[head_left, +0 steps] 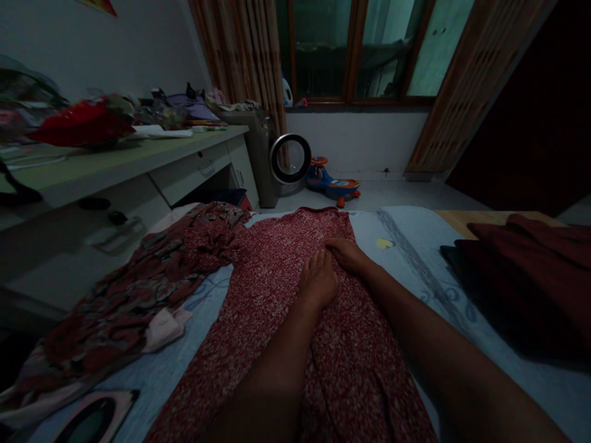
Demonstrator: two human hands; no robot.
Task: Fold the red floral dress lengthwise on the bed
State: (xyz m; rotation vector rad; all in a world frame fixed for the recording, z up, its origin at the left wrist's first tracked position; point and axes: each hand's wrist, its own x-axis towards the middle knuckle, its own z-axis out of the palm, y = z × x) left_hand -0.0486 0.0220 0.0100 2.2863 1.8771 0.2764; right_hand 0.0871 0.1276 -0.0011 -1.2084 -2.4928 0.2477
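Note:
A red garment (272, 277) with pale flecks lies spread lengthwise on the bed, its dark-edged end facing away from me. My left hand (319, 280) rests on its upper middle, fingers stretched out and lying against the fabric. Just beyond and to the right, my right hand (347, 253) is closed at the garment's right side, fingers pressed together on the cloth. The undersides of both hands are hidden. On the left, bunched patterned cloth (133, 283) in brown and red lies against the garment.
A light blue bed cover (406, 246) lies underneath. Folded dark clothes (521, 277) are stacked at right. A pink-edged device (92, 418) lies at lower left. Beyond are a cluttered desk (152, 154), a washing machine with its round door (290, 159) ajar, and a blue ride-on toy (330, 181).

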